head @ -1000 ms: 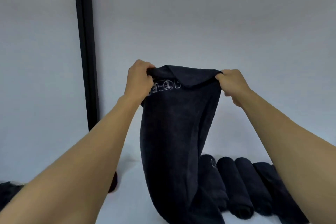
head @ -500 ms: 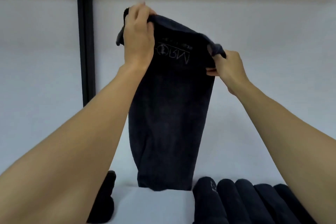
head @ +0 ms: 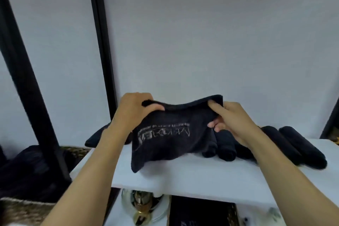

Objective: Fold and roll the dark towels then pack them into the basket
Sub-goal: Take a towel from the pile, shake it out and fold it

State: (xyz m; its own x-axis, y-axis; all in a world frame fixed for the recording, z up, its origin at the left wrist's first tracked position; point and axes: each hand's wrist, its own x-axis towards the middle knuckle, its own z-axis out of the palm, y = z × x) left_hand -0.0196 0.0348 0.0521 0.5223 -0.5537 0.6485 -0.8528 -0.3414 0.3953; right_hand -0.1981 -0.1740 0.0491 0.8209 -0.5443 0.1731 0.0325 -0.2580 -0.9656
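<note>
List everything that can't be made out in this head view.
All in the head view:
1. Pale lettering on the held dark towel: motion-blurred, unreadable.
2. Row of rolled dark towels on the white table: the held towel and right forearm cover part, so the count is uncertain.
3. Woven basket, lower left: cut by the frame edge and the left forearm.
4. Glassy, brass-coloured object below the table: blurred, unidentifiable.

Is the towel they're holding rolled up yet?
Not rolled. The towel hangs as a loose sheet, pinched along its top edge by the left hand and right hand.
</note>
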